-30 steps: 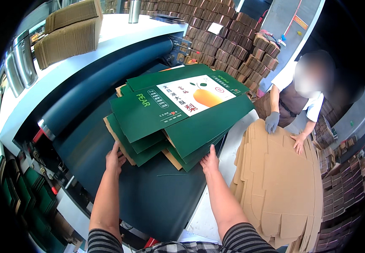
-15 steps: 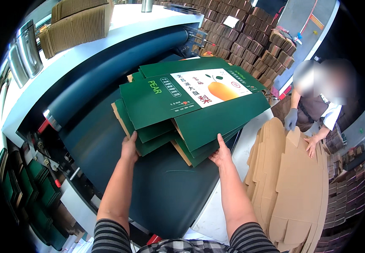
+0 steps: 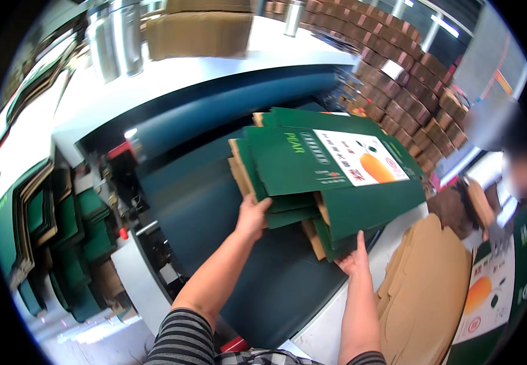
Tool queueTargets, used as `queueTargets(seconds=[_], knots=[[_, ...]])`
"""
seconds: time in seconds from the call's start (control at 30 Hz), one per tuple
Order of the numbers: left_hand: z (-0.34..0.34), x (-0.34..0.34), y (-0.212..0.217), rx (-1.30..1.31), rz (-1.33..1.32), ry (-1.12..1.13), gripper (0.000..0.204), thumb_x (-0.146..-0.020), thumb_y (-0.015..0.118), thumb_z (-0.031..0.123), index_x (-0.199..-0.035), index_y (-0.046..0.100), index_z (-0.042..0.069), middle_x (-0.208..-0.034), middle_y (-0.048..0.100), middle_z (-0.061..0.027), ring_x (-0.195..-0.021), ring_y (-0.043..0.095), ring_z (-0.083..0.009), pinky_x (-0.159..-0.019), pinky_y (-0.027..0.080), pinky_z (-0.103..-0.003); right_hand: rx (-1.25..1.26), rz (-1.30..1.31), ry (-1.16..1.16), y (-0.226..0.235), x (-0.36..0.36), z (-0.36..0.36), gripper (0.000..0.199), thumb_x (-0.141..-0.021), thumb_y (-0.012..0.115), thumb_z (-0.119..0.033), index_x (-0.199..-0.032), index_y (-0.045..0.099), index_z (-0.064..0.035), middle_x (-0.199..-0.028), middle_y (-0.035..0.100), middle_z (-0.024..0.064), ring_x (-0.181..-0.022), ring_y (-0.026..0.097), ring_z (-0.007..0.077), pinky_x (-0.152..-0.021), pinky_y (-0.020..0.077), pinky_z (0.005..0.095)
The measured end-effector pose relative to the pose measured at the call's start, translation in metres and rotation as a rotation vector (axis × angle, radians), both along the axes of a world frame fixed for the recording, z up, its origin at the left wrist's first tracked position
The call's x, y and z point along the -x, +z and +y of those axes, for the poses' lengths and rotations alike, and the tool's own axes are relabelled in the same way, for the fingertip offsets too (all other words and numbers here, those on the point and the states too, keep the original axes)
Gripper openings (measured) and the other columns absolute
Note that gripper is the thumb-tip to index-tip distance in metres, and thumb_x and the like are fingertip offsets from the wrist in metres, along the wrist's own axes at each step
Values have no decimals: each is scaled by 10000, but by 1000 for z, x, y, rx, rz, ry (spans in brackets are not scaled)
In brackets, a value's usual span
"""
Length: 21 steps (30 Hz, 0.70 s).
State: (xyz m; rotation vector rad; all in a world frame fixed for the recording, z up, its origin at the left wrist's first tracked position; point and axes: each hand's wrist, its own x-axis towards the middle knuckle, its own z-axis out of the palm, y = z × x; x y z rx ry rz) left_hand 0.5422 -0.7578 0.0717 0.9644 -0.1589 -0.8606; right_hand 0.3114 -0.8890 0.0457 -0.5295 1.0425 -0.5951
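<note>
A loose stack of flattened green printed cardboard boxes (image 3: 291, 164), with a white panel and an orange pear picture on top, lies on the dark conveyor belt (image 3: 239, 286). My left hand (image 3: 253, 217) grips the stack's near left edge, thumb up along the side. Farther right, my right hand (image 3: 354, 258) has its thumb on the near edge and its fingers partly under the sheets. The layers are unevenly fanned, with brown board edges showing.
A blue-green roller (image 3: 233, 100) spans the machine behind the stack. At right lie brown sheets (image 3: 421, 286), beside a green printed sheet (image 3: 488, 292) near a co-worker's gloved hand (image 3: 502, 243). Green sheets (image 3: 72, 243) are piled at left; brown bundles (image 3: 397, 91) rise behind.
The view has swung left, so the scene sits farther right. Both my hands stay on the stack. A green printed sheet now shows beside the brown pile, near the co-worker.
</note>
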Motion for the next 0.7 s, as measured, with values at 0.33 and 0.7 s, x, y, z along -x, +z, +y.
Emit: queueTargets(seconds=[0.33, 0.7], knots=[[-7, 4, -42, -617, -525, 178, 284, -658, 536, 115, -902, 501, -26, -952, 450, -194, -967, 369, -264, -739, 361, -333, -76, 98, -6, 14, 11, -9, 815, -568, 502, -589, -1081, 332, 21, -1068, 388, 111, -955, 377, 239, -814, 311, 335], [-9, -23, -42, -351, 111, 55, 354, -637, 580, 130, -910, 469, -66, -834, 514, -133, -717, 503, -198, -614, 404, -291, 42, -118, -162, 26, -15, 3, 463, -714, 468, -386, -1038, 421, -59, -1087, 423, 91, -980, 405, 251, -817, 319, 396]])
